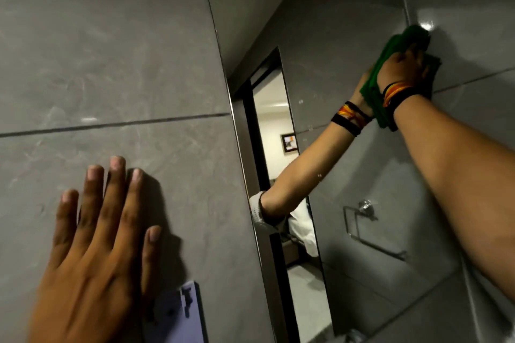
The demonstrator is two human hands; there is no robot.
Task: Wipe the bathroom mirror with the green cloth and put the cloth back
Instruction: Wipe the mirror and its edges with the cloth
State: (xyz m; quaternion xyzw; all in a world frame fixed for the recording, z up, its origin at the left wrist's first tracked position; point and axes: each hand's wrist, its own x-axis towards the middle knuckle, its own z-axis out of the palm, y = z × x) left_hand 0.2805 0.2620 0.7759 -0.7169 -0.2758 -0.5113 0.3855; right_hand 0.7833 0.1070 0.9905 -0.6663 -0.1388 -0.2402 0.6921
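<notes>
Near the mirror's point(348, 44) upper right corner, the right hand point(402, 67) is clutching and pressing the green cloth point(390, 56) against the glass, while the left hand point(103, 231) is spreading flat on the wall tile point(97, 50), likely for balance.

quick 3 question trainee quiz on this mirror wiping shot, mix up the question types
1. True or false: the left hand lies flat on the grey tiled wall, beside the mirror.
2. Which hand presses the green cloth to the glass?
A. left
B. right
C. both
3. Fill in: the cloth is working near the mirror's upper ____ corner.

Key
1. True.
2. B, the right hand.
3. Right.
</notes>
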